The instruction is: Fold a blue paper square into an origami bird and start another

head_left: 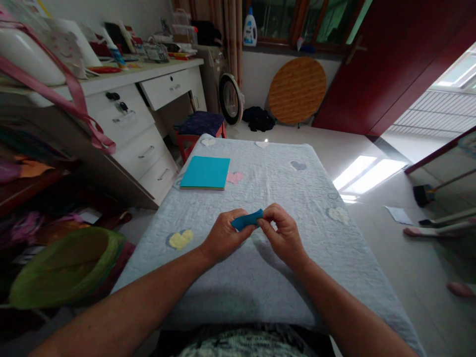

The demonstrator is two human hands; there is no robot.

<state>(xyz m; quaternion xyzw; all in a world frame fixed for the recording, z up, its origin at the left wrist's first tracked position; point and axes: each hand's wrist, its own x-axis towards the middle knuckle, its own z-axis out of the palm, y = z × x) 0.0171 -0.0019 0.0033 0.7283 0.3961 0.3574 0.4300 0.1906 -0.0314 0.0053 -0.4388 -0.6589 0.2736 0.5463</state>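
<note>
Nearer than the turquoise paper stack (206, 172) and to its right, grips a slim blue piece (245, 220), apparently paper, in the left hand (226, 236), pinching its right end with the right hand (283, 237). Seems already folded or rolled narrow, not yet laid down; cannot tell the amount of shaping left. Looks matte, darker than the stack, slightly bent.

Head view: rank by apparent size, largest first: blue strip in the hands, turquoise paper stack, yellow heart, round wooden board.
1. Round wooden board
2. Turquoise paper stack
3. Blue strip and yellow heart: too alike to rank.
</note>
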